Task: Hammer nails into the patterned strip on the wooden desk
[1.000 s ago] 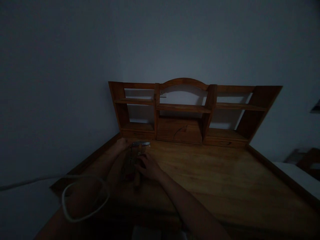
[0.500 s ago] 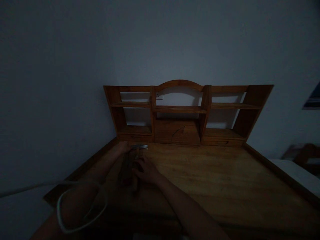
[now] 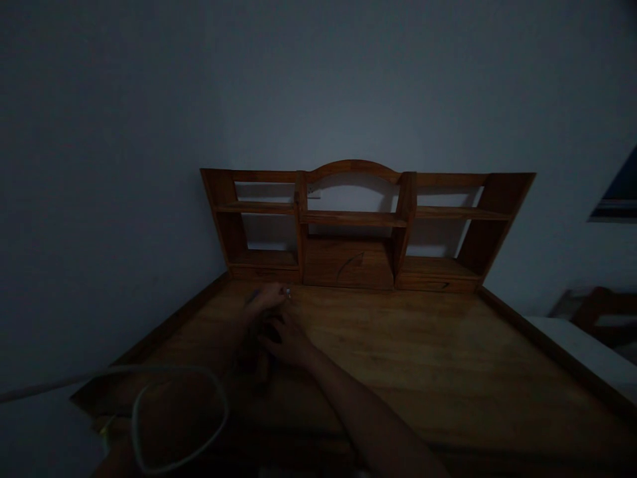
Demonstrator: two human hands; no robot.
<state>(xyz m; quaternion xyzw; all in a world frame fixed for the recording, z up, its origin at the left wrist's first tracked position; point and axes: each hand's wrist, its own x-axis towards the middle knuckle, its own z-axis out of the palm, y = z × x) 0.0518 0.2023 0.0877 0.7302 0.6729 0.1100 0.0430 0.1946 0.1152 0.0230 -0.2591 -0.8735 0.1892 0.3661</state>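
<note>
A hammer [image 3: 262, 367] with a wooden handle and a metal head is at the left part of the wooden desk. My left hand [image 3: 269, 297] is closed over the head, and bits of metal show on either side of it. Lower down, my right hand [image 3: 289, 340] curls around the handle with thumb and fingers. A dark shape beside the handle, between my arms, is too dim to make out. Deep shadow hides most of the left fingers.
Along the back of the desk [image 3: 398, 345] stands a wooden shelf unit [image 3: 355, 218] against the wall. A pale cord [image 3: 182, 368] loops in front at lower left. At right are a white surface [image 3: 562, 335] and a brown wooden piece of furniture [image 3: 604, 302].
My left hand has moved right, onto the hammer's head, which was in plain view before. My right hand stays around the handle. The view has shifted slightly.
</note>
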